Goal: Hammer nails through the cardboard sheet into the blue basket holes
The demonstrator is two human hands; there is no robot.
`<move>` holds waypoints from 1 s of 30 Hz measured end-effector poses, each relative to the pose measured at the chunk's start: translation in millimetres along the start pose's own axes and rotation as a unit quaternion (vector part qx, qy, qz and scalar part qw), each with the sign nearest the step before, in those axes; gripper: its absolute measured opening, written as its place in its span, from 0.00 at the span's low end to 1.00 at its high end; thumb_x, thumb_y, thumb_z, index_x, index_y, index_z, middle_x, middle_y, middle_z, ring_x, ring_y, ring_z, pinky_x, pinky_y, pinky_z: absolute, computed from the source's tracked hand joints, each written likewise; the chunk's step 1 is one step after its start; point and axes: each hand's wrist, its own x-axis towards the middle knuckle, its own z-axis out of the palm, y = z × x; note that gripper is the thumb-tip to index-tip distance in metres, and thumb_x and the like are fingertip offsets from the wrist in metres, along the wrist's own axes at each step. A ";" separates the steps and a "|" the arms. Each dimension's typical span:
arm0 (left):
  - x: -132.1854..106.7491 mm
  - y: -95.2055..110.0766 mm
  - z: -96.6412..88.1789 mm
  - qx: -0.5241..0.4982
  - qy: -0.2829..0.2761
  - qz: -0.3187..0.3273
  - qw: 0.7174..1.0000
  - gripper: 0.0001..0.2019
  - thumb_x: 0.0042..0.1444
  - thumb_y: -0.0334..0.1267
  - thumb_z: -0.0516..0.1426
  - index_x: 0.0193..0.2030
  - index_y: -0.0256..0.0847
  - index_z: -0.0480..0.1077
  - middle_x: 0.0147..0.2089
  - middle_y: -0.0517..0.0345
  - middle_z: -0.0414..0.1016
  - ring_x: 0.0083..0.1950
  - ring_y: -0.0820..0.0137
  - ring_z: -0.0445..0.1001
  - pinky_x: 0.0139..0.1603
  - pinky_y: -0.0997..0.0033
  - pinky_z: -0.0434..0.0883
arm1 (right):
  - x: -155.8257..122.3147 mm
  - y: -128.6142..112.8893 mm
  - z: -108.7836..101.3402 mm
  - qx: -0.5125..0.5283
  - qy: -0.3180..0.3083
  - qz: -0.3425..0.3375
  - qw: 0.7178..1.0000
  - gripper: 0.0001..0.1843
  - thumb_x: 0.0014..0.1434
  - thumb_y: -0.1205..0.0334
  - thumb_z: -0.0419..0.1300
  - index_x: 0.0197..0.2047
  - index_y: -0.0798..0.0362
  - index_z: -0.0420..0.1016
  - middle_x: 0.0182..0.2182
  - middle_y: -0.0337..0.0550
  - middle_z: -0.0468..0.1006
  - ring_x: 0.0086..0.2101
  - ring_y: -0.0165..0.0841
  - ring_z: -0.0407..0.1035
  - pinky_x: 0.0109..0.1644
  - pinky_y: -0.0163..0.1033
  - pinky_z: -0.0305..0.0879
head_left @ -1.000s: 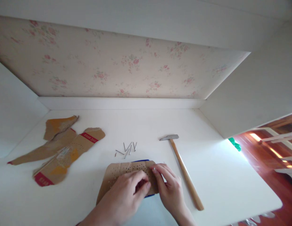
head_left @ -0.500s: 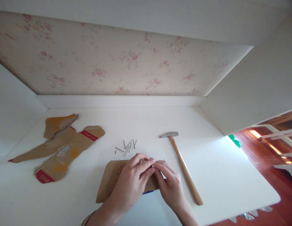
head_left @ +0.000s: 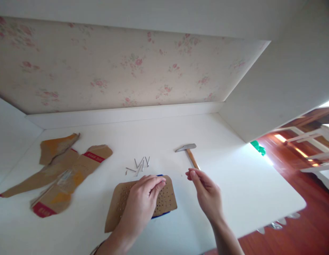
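My left hand [head_left: 143, 194] rests over a piece of brown cardboard [head_left: 168, 198] dotted with many small holes. Its thumb and forefinger are pinched above the cardboard's right part on what looks like a nail, mostly hidden by the fingers. Blue edges of something show under the cardboard. My right hand [head_left: 206, 191] is off to the right, above the wooden handle of a hammer [head_left: 192, 157], with its fingers curled closed. It covers the lower handle, and whether it grips anything is hidden. The hammer lies with its metal head pointing away from me.
Several loose nails [head_left: 142, 164] lie behind the cardboard. Torn cardboard pieces [head_left: 71, 170] with red and orange print lie at the left. White side panels and a flowered back wall [head_left: 137, 71] enclose the white table [head_left: 249, 184]; its right edge drops to a reddish floor.
My right hand has left the left hand and moved right, over the hammer handle. My left hand stays pinched at the cardboard. The view has shifted slightly.
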 end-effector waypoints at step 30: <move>-5.1 -5.3 3.1 0.043 0.004 0.048 0.998 0.06 0.63 0.33 0.56 0.43 0.44 0.75 0.40 0.57 0.82 0.41 0.68 0.79 0.46 0.68 0.76 | 19.7 37.4 -21.3 -0.317 -0.080 0.020 0.945 0.15 0.69 0.54 0.44 0.40 0.51 0.68 0.27 0.40 0.72 0.27 0.35 0.70 0.27 0.36 0.62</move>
